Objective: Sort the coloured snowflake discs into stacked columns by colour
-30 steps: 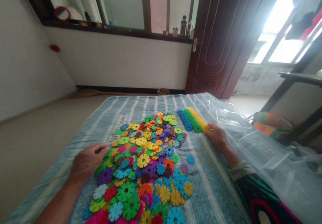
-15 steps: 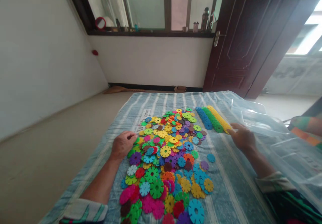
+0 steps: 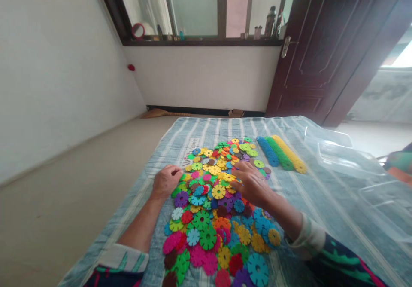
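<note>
Many colourful notched plastic discs lie in a loose, overlapping pile on the striped cloth. At the pile's left edge rests my left hand, its fingers curled in with the tips hidden; I cannot make out whether anything is in them. My right hand is over the right part of the pile, fingers apart and pointing left, close to some yellow discs. To the right of the pile, overlapping discs form three straight rows: a blue row, a green row and a yellow row.
Clear plastic containers stand on the right side of the cloth-covered table. Beyond the table are a white wall, a window sill with small items, and a dark red door.
My right hand has left the near end of the yellow row and moved left over the pile. My left hand stays at the pile's left edge. The view has shifted slightly.
</note>
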{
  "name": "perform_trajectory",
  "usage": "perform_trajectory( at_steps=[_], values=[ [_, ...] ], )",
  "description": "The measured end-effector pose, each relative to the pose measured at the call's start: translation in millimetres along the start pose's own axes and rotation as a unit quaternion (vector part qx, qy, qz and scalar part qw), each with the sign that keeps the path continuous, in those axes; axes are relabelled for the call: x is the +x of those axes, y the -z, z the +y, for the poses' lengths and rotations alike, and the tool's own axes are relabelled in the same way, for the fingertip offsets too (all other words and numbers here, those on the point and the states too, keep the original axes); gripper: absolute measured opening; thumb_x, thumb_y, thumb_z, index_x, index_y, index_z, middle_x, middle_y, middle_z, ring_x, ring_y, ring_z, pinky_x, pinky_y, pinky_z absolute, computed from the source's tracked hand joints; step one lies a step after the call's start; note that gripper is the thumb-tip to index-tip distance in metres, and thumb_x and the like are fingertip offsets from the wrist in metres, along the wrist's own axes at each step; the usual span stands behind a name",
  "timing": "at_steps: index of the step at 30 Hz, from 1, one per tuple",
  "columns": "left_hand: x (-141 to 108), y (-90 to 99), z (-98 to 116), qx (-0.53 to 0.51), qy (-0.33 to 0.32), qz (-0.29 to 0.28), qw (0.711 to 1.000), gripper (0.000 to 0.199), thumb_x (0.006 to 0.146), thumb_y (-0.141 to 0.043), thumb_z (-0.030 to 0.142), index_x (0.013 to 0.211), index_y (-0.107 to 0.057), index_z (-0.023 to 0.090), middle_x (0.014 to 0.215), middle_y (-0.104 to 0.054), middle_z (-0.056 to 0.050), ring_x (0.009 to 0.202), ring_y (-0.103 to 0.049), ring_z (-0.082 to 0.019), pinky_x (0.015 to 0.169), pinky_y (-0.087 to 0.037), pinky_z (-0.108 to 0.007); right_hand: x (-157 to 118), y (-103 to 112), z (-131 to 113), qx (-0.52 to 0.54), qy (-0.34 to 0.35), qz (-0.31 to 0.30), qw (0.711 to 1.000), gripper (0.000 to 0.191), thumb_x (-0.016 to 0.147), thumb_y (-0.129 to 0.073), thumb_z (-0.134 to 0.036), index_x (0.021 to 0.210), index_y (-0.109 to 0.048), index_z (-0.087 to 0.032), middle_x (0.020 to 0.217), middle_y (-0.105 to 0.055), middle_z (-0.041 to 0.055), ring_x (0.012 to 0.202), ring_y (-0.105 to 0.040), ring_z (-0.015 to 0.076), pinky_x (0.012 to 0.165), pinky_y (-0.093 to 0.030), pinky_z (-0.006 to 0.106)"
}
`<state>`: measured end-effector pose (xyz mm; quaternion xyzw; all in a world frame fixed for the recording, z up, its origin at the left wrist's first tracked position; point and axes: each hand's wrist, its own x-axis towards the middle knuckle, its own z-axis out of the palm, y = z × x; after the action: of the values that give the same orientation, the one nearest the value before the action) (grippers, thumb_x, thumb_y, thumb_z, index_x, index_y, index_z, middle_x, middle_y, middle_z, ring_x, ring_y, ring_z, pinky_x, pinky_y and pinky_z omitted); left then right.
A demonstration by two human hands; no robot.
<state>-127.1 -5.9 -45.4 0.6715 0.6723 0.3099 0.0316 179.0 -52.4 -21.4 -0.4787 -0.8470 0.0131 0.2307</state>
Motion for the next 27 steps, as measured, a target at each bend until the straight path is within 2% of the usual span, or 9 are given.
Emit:
perform_trajectory(
  at_steps=[3, 6, 9, 13, 19, 23, 27],
  values=[
    [0.1, 0.2, 0.6, 0.000, 0.004, 0.001, 1.000, 0.027, 0.069, -0.048, 0.039, 0.067, -0.067, 0.020, 0.075, -0.068, -0.002, 0.069, -0.061, -0.016, 0.068, -0.046, -0.024, 11.8, -7.7, -6.4, -0.034, -0.013, -0.052, 0.998, 0.013, 0.084, -0.061, -0.028, 0.078, -0.067, -0.017, 0.101, -0.062, 0.0093, 0.101, -0.053, 0.0233, 0.082, -0.042, 0.033],
    [0.3, -0.5, 0.2, -0.002, 0.005, -0.001, 1.000, 0.028, 0.069, -0.048, 0.040, 0.067, -0.066, 0.019, 0.076, -0.068, -0.003, 0.069, -0.061, -0.016, 0.069, -0.046, -0.025, 13.7, -15.2, -7.4, -0.047, -0.014, -0.059, 0.997, 0.019, 0.087, -0.055, -0.023, 0.071, -0.064, -0.018, 0.091, -0.061, 0.0074, 0.095, -0.053, 0.0206, 0.076, -0.039, 0.030],
    [0.1, -1.2, -0.4, -0.006, 0.001, -0.001, 1.000, 0.028, 0.070, -0.047, 0.040, 0.067, -0.067, 0.019, 0.076, -0.068, -0.003, 0.069, -0.061, -0.016, 0.069, -0.046, -0.025, 9.0, -20.8, -5.4, -0.044, 0.003, -0.035, 0.998, 0.027, 0.090, -0.049, -0.018, 0.066, -0.060, -0.018, 0.081, -0.059, 0.0058, 0.088, -0.052, 0.0179, 0.074, -0.036, 0.029],
    [0.0, 0.9, 1.7, -0.003, -0.004, 0.002, 1.000, 0.027, 0.070, -0.048, 0.039, 0.067, -0.066, 0.019, 0.076, -0.068, -0.003, 0.070, -0.062, -0.016, 0.069, -0.046, -0.025, 2.0, -22.7, -1.7, -0.010, 0.015, 0.019, 1.000, 0.028, 0.090, -0.047, -0.016, 0.064, -0.058, -0.018, 0.075, -0.058, 0.0038, 0.079, -0.051, 0.0157, 0.073, -0.034, 0.028],
    [6.4, 3.5, -0.1, 0.005, 0.001, -0.005, 1.000, 0.026, 0.068, -0.049, 0.041, 0.067, -0.067, 0.021, 0.079, -0.070, -0.004, 0.072, -0.064, -0.018, 0.069, -0.047, -0.025, -3.8, -10.2, 7.3, 0.144, -0.003, 0.098, 0.985, 0.026, 0.088, -0.047, -0.014, 0.066, -0.061, -0.019, 0.080, -0.063, 0.0037, 0.077, -0.055, 0.0140, 0.072, -0.040, 0.025],
    [11.4, 1.6, -4.2, 0.012, 0.002, -0.005, 1.000, 0.024, 0.067, -0.050, 0.041, 0.068, -0.066, 0.023, 0.080, -0.071, -0.003, 0.074, -0.064, -0.020, 0.069, -0.048, -0.025, -9.5, -3.2, 15.2, 0.219, -0.040, 0.111, 0.969, 0.025, 0.085, -0.050, -0.016, 0.064, -0.063, -0.019, 0.071, -0.062, 0.0014, 0.069, -0.055, 0.0126, 0.065, -0.041, 0.023],
    [10.6, 2.8, -1.8, 0.017, 0.004, -0.016, 1.000, 0.026, 0.067, -0.048, 0.041, 0.069, -0.066, 0.022, 0.082, -0.071, -0.003, 0.074, -0.064, -0.019, 0.071, -0.048, -0.026, -16.6, -4.4, 18.7, 0.265, -0.068, 0.115, 0.955, 0.023, 0.083, -0.052, -0.018, 0.066, -0.067, -0.019, 0.072, -0.065, 0.0017, 0.069, -0.057, 0.0130, 0.066, -0.043, 0.024]
  ],
)
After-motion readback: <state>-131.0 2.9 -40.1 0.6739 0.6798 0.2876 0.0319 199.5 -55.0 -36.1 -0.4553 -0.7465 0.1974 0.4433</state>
